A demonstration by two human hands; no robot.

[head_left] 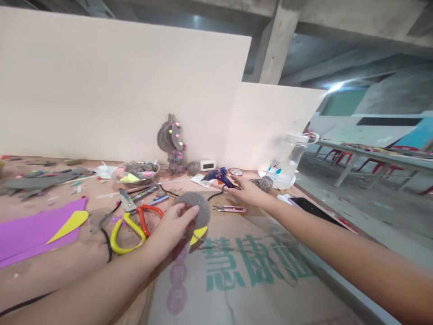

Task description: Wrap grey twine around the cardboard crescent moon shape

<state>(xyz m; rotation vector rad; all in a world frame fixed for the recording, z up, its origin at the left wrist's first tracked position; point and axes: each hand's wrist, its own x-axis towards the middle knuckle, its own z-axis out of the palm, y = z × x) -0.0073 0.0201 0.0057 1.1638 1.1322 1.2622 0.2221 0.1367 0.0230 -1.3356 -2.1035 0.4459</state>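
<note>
My left hand (177,223) is closed on a grey yarn-wrapped crescent (201,208), with the thumb on its face and the fingers behind its inner edge. A yellow pointed piece (199,234) sits at the crescent's lower end. Farther out, my right hand (248,192) grips the handle end of a blue hot glue gun (219,174), whose nozzle points left. Just below the right hand lie small pink thread snips (232,209). Scissors (137,221) with one yellow and one red handle rest left of the left hand.
Purple felt (40,230) with a yellow cutout (69,225) lies at left. Along the back stand a metal bowl (152,169), a grey yarn-covered figure (171,140), a white digital clock (207,165) and a plastic jug (287,158). A dark phone (314,210) lies near the right edge.
</note>
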